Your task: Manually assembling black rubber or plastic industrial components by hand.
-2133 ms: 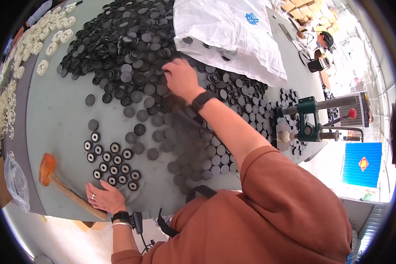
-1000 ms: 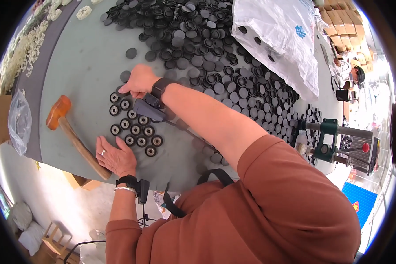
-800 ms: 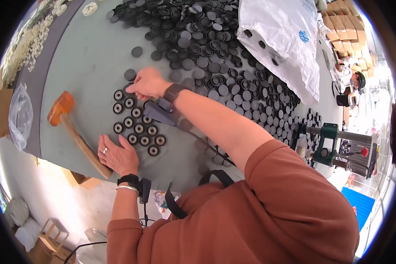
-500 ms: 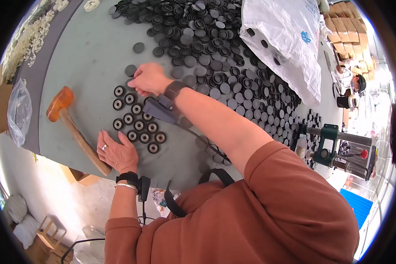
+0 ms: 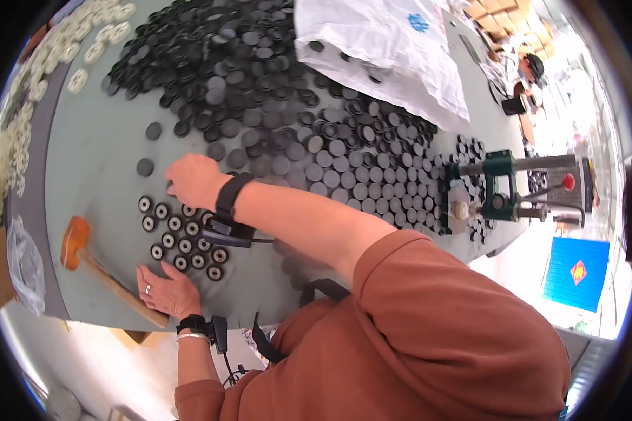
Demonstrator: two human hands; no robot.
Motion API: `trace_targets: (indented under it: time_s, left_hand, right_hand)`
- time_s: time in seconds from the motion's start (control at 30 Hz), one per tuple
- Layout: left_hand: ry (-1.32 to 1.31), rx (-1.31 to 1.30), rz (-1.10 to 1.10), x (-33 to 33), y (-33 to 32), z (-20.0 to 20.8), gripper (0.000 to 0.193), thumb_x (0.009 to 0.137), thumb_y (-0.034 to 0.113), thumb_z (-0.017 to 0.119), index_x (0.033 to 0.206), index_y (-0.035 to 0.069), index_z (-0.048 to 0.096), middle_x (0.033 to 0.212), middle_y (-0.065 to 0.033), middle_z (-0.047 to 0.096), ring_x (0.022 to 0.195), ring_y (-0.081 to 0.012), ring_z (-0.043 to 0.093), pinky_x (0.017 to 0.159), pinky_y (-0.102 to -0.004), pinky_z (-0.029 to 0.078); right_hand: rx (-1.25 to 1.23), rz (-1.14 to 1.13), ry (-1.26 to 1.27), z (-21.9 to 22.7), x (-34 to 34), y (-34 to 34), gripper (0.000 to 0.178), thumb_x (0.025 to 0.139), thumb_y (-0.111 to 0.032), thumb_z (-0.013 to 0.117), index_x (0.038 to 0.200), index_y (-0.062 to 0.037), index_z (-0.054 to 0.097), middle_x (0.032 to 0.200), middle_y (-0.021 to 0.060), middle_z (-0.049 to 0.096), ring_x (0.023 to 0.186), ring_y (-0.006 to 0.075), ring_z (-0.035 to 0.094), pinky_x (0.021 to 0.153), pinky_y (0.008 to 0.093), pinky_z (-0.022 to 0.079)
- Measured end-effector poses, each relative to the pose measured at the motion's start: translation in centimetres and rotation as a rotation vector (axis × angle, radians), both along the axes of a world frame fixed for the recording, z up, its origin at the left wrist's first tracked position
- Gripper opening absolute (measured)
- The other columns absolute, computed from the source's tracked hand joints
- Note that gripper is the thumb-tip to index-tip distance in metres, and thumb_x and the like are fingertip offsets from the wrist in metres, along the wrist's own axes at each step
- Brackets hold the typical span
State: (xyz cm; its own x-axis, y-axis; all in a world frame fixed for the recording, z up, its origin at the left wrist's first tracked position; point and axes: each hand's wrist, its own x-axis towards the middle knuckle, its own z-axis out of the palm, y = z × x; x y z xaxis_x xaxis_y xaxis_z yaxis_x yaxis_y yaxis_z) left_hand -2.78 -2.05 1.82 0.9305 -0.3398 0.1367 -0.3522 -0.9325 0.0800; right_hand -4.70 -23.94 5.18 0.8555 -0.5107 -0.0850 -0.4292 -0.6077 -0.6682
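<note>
My right hand [image 5: 195, 181] is closed, its fingertips pinching a black cap [image 5: 169, 186] of which only a dark edge shows. It hovers just beyond a cluster of small black wheels [image 5: 185, 245] with metal centres, several of them lying flat on the table. The right wrist and its strapped device hide part of this cluster. My left hand [image 5: 167, 291] rests open on the table at the cluster's near side, thumb and fingers apart, holding nothing. Close to its fingers lies the wooden handle of an orange-headed mallet [image 5: 75, 242]. Two loose black caps lie left of my right hand.
A heap of black caps [image 5: 218, 77] covers the far table, with rows of caps [image 5: 379, 189] to the right. A white sack [image 5: 393, 63] lies over part of it. A green hand press [image 5: 498, 186] stands right. Pale rings [image 5: 21, 133] and a plastic bag [image 5: 27, 270] are left.
The whole view has shifted, so the table things appear lower and further left. Against the table, my right hand has moved slightly right with the cap. My left hand stays beside the mallet handle.
</note>
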Motion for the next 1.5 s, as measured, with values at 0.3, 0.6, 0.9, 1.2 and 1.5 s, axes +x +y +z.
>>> trace_targets:
  time_s: [0.3,0.6,0.9,1.2,1.5]
  left_hand:
    - [-0.007,0.041,0.007,0.2,-0.3,0.2,0.049,0.089,0.038,0.046,0.125,0.006,0.045,0.131,-0.0054,0.042,0.120,-0.0268,0.037,0.097,-0.0417,0.030]
    - [-0.008,0.012,0.015,-0.1,0.2,0.1,0.048,0.089,0.035,0.046,0.124,0.003,0.044,0.132,-0.0076,0.040,0.122,-0.0286,0.036,0.102,-0.0424,0.025]
    - [0.010,0.002,0.007,0.0,0.0,0.5,0.048,0.089,0.034,0.046,0.125,0.003,0.043,0.131,-0.0075,0.041,0.121,-0.0288,0.036,0.100,-0.0424,0.027]
    - [0.033,0.014,0.016,0.0,-0.3,0.4,0.050,0.088,0.034,0.045,0.125,0.001,0.042,0.132,-0.0085,0.039,0.120,-0.0300,0.035,0.100,-0.0428,0.026]
    - [0.023,0.026,0.022,0.0,0.0,0.6,0.048,0.089,0.035,0.045,0.125,0.004,0.043,0.132,-0.0082,0.040,0.122,-0.0292,0.035,0.100,-0.0432,0.027]
  right_hand:
    - [-0.153,-0.169,0.080,0.5,-13.6,-12.6,0.020,0.078,-0.033,0.057,0.086,-0.0187,0.070,0.098,0.0112,0.062,0.099,0.0280,0.056,0.080,0.0462,0.046]
    - [-0.595,0.041,0.264,0.8,-4.5,-16.1,0.053,0.081,-0.051,0.049,0.127,-0.0238,0.046,0.140,0.0175,0.026,0.129,0.0359,0.021,0.097,0.0611,0.023]
    - [-0.571,-0.206,0.073,2.1,-8.6,-25.0,0.029,0.086,-0.028,0.047,0.103,-0.0061,0.057,0.111,0.0205,0.051,0.110,0.0376,0.044,0.090,0.0492,0.038]
    - [-0.628,0.146,0.052,1.8,-6.5,-18.5,0.019,0.070,-0.012,0.055,0.085,-0.0072,0.065,0.095,0.0110,0.060,0.092,0.0294,0.056,0.076,0.0399,0.049]
    - [-0.670,-0.009,0.214,-0.7,-3.6,-16.3,0.018,0.074,-0.013,0.056,0.082,-0.0007,0.066,0.098,0.0177,0.057,0.093,0.0313,0.054,0.077,0.0383,0.048]
